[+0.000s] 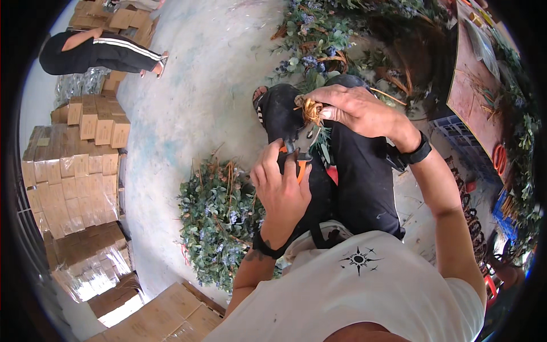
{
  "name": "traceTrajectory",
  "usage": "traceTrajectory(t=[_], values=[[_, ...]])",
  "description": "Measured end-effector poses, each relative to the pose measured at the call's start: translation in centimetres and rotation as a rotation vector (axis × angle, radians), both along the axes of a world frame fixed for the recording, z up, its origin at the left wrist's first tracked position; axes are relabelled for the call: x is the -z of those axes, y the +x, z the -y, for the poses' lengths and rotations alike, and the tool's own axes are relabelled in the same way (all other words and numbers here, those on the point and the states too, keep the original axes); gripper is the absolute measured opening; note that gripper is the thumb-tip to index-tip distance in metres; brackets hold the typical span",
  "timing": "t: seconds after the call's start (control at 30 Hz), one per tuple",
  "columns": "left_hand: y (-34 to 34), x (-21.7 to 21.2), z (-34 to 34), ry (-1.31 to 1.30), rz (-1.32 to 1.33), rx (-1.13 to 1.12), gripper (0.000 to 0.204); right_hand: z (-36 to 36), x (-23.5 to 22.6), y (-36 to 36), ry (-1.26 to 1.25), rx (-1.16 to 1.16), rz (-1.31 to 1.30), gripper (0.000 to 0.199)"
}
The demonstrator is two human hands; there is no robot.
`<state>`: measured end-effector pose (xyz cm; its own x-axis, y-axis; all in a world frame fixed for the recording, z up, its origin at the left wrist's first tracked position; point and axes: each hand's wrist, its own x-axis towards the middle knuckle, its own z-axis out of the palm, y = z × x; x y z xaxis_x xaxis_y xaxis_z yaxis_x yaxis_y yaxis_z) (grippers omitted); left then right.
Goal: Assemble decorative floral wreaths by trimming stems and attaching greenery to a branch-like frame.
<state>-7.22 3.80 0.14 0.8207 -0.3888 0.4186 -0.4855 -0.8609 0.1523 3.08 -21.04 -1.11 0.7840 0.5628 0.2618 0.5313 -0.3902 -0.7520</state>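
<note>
My left hand [280,185] is closed round a pair of pruning shears with orange and dark handles [302,170], over my lap. Their metal jaws point up toward my other hand. Between the thumb and fingers of my right hand [356,111] is a golden-brown tangled bundle of twigs [311,110], held above my knees. A green needle-leaved sprig [322,142] hangs just under the bundle, close to the shears; whether it is joined to the bundle I cannot tell.
Leafy wreaths with blue flowers [219,222] are heaped on the floor to my left. More greenery [319,45] lies ahead. A reddish worktop [473,108] with red-handled scissors [499,158] stands at right. Cardboard boxes [74,159] are stacked at left; another person [102,51] is far left.
</note>
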Motion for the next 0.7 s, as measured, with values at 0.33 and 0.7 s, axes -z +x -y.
traceTrajectory(t=[0.33,0.7], values=[[-0.55,0.30,0.71,-0.114,-0.174,0.013,0.034,-0.05,0.03,-0.27,0.001,0.029,0.029,0.043],[-0.87,0.64,0.90,-0.350,-0.318,0.059,0.028,-0.19,0.11,-0.31,-0.003,0.037,0.042,0.044]])
